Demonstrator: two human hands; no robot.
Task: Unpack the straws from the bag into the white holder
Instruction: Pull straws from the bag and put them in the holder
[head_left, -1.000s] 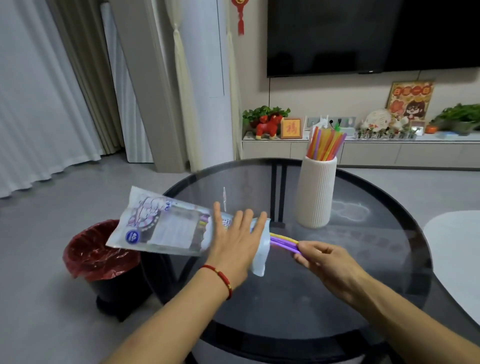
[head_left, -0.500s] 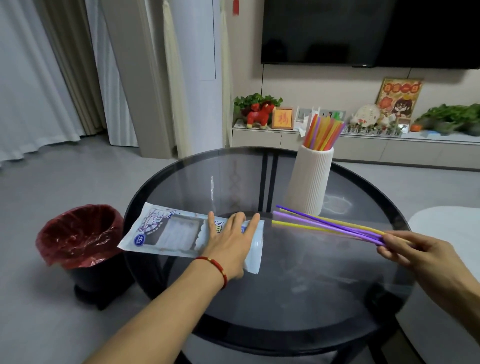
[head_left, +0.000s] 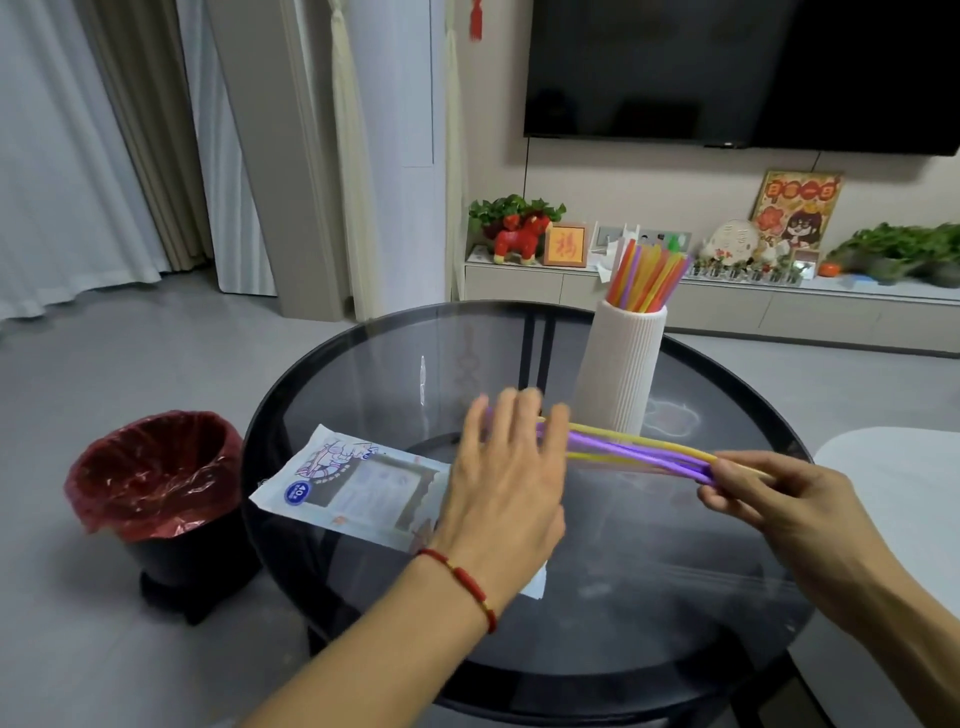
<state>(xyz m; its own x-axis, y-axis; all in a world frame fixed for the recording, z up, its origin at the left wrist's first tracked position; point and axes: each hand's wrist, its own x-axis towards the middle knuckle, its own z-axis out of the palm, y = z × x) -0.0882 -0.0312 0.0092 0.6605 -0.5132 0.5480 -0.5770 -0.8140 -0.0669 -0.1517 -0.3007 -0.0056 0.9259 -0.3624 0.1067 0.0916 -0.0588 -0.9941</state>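
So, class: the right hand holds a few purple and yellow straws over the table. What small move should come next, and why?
Probably lift the straws pinched by the right hand and tip them upright above the white holder: its open top already holds straws.

**Straws out of the bag, holder part filled**

Purple and yellow straws (head_left: 639, 451) are lifted nearly level above the glass. The printed plastic bag (head_left: 358, 486) lies flat beside them. The ribbed white holder (head_left: 618, 371) stands upright behind, orange and yellow straws (head_left: 644, 280) fanning from its top.
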